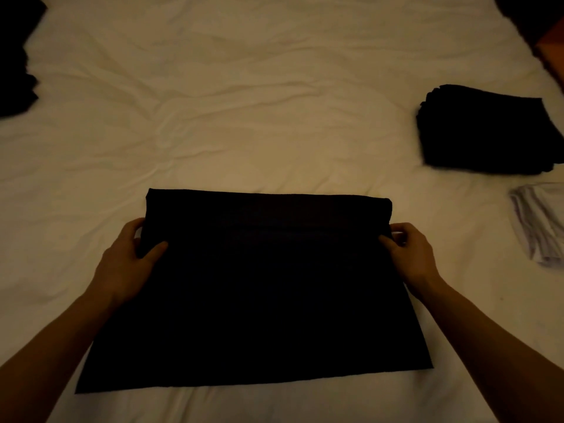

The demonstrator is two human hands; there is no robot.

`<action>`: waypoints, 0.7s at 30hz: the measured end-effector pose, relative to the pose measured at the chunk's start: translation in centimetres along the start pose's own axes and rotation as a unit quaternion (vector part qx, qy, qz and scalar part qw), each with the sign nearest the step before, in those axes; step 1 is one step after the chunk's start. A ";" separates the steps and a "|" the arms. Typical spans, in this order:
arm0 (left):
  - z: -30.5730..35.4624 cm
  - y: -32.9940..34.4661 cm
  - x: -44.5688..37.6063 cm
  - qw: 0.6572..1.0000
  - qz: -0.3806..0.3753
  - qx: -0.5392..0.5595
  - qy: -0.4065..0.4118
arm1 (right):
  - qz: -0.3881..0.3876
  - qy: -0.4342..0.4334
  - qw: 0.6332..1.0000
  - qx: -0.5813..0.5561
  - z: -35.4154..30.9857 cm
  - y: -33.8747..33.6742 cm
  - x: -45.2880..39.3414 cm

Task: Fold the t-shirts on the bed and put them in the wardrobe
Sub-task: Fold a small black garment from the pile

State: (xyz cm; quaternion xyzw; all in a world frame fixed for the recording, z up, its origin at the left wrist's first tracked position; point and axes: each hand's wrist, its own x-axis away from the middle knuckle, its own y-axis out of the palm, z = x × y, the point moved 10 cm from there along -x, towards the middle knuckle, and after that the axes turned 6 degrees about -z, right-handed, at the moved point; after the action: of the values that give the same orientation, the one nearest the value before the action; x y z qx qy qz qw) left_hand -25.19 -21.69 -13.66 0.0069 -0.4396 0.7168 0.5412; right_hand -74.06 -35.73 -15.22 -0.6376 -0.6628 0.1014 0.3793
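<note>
A black t-shirt (259,288) lies flat on the white bed sheet (229,117), partly folded into a wide rectangle with its far edge doubled over. My left hand (131,257) grips the shirt's left edge, thumb on top of the cloth. My right hand (409,248) pinches the right edge at about the same height. A stack of folded black t-shirts (488,132) sits on the bed at the right. A folded white garment (540,221) lies just below that stack, cut off by the frame edge.
Dark clothing (15,56) lies at the bed's far left edge. More dark fabric with an orange patch (537,25) fills the top right corner. The sheet is wrinkled across the middle. The room is dimly lit.
</note>
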 end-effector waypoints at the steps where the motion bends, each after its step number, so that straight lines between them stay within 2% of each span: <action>1: 0.1 -0.1 -0.1 1.000 0.006 -0.006 -0.003 | 0.001 -0.003 1.000 0.005 -0.2 0.0 -0.1; 6: 1.3 -2.8 -1.9 0.993 0.118 -0.013 -0.013 | 0.040 0.016 0.999 0.019 -1.5 -1.0 -2.0; 10: 3.0 -1.8 -5.5 0.993 0.096 0.057 -0.048 | -0.005 0.077 0.995 -0.057 -1.4 0.4 -5.6; 12: 3.8 -1.0 -7.2 0.995 0.061 0.061 -0.053 | -0.040 0.063 0.997 -0.013 -2.2 1.5 -6.5; 14: 4.0 -0.7 -8.2 0.996 0.044 0.062 -0.045 | -0.035 0.031 0.998 0.041 -3.2 1.8 -6.8; 21: 5.4 -3.1 -9.5 0.987 0.119 0.097 0.037 | 0.065 -0.047 0.996 0.034 -5.7 0.1 -7.5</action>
State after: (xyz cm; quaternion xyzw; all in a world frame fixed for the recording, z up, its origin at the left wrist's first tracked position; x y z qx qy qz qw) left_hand -21.36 -32.35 -13.03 -0.0195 -0.3450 0.8151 0.4649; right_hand -71.11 -44.60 -14.17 -0.6603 -0.6334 0.1778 0.3621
